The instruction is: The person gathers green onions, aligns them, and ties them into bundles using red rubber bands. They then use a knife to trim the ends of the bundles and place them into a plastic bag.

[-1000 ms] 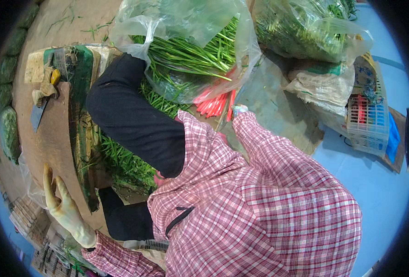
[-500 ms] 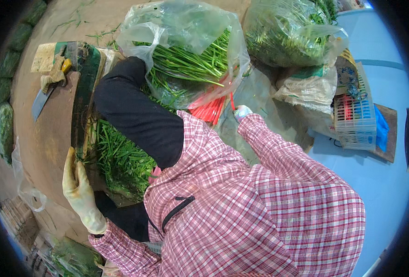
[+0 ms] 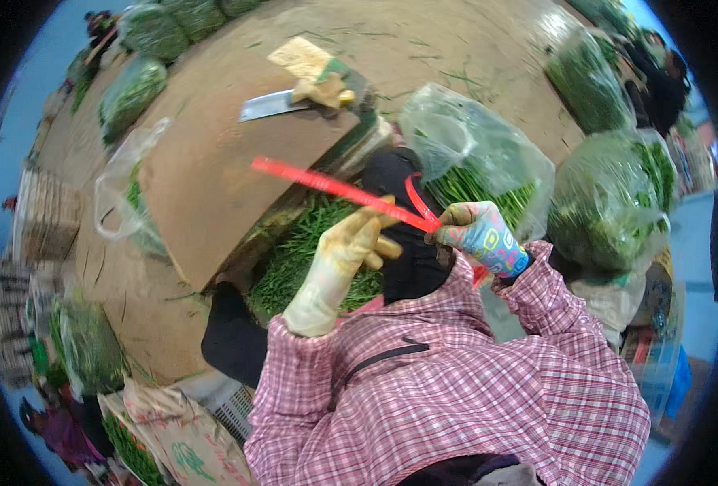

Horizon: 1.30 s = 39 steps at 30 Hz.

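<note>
My right hand (image 3: 476, 235), in a patterned glove, pinches a red plastic strip (image 3: 318, 181). The strip's long end stretches left over the board, and a shorter red piece curls up beside the pinch. My left hand (image 3: 343, 255), in a pale stained glove, is just below the strip with its fingers apart and its upper fingertips at the strip. I cannot tell whether they press on it. Cut green leaves (image 3: 310, 251) lie beneath my hands. A clear plastic bag (image 3: 436, 154) with green stalks (image 3: 480, 190) stands beyond my right hand.
On the brown board (image 3: 205, 178) lies a knife (image 3: 274, 105) beside a crumpled tan glove (image 3: 320, 91). Another filled bag (image 3: 610, 202) stands at the right, with a plastic basket (image 3: 658, 348) nearer me. Several bagged greens line the far floor. A printed sack (image 3: 185, 429) lies at lower left.
My right hand has brought a red strip away from the bundle by the bag, up toward my left hand. My left hand has left the board's edge. The view has swung round.
</note>
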{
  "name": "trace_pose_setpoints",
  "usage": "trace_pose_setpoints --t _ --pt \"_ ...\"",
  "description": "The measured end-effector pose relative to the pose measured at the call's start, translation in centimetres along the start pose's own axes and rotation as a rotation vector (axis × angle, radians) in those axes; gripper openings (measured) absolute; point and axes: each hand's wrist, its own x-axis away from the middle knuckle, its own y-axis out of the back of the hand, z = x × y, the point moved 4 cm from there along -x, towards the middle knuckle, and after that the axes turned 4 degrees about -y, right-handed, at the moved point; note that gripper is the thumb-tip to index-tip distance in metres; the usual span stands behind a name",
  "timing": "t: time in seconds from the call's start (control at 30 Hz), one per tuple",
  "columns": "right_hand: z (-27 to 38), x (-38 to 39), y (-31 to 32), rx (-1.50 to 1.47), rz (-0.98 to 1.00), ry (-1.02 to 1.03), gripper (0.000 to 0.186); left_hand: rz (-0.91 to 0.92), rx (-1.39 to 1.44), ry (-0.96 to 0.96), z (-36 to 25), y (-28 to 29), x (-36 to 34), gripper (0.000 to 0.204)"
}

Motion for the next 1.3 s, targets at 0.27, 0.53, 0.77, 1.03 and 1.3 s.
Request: trace_pose_setpoints --t 0.27,0.53,0.77,1.03,1.3 --pt "-0.9 -2.1 -0.6 0.182 -0.151 0.058 0.016 -0.304 0.091 -0.149 -1.8 1.6 0.1 0.043" --pt "-22.6 11.6 19.2 -0.556 -0.994 0.381 0.029 -0.426 0.314 -0.346 6.7 16.1 5.0 0.055" --pt "-25.6 9.5 15.4 1.159 -0.757 -0.216 0.027 -0.482 0.561 -0.257 2.9 9.8 3.1 0.048" --pt "-2.6 -6.3 -2.5 -0.322 0.158 0.11 0.047 -0.526 0.668 -0.26 0.9 4.0 1.6 0.044" --pt "-2.2 -11.5 -5.0 -0.838 0.226 0.076 0.039 -0.784 0.913 -0.627 2.5 12.5 8.5 0.039"
